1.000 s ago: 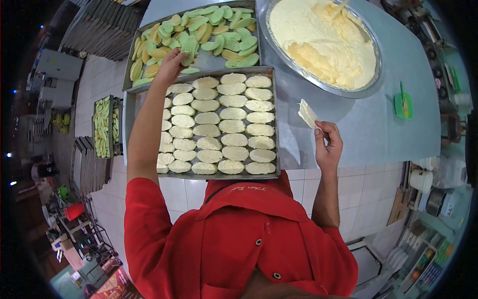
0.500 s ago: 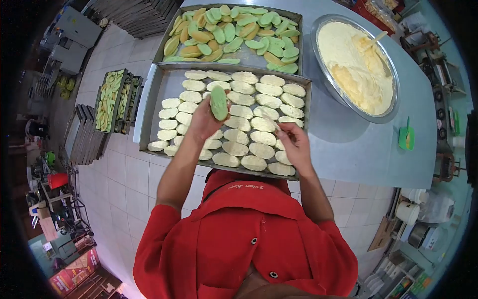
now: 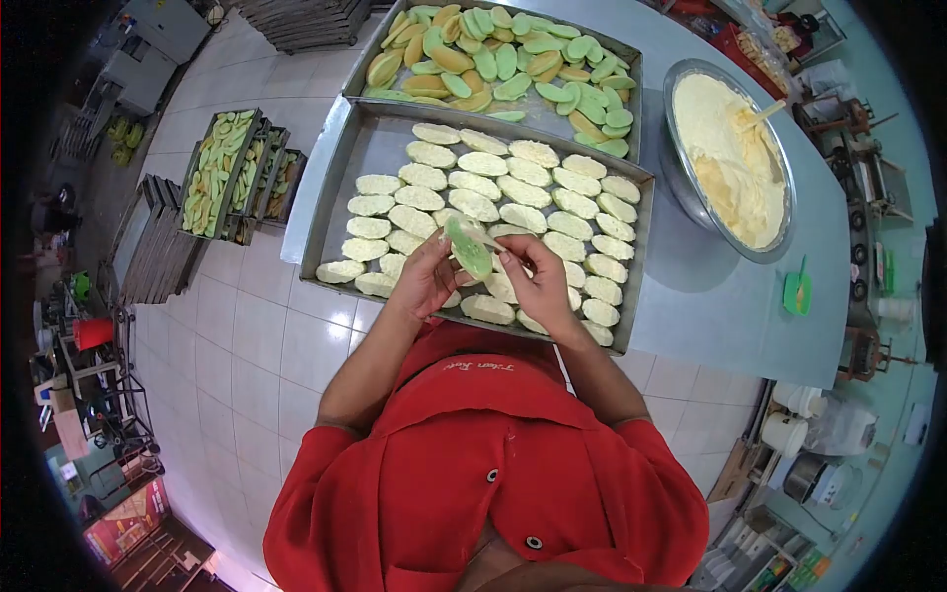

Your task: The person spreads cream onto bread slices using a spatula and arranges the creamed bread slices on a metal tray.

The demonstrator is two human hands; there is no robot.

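My left hand [image 3: 424, 281] is closed around a green oval bread piece [image 3: 468, 251], its green face turned up. My right hand [image 3: 539, 286] pinches a thin, pale spreader [image 3: 481, 236], whose blade lies at the upper edge of that piece; whether it touches is hard to make out. Both hands are close together above the front part of a metal tray [image 3: 370, 148]. Rows of oval pieces coated in pale cream [image 3: 473, 204] lie in this tray. Some of them are hidden under my hands.
Behind stands a second tray [image 3: 636, 99] heaped with green and brown bread pieces [image 3: 506, 61]. A steel bowl [image 3: 681, 168] of pale yellow cream [image 3: 720, 148] with a handle sticking out is at right, near a small green container [image 3: 797, 293]. Stacked trays [image 3: 237, 178] stand at left.
My hands have come together and nearer my body. The spreader has moved left to the bread piece, which was held apart from it. The whole view has shifted slightly.
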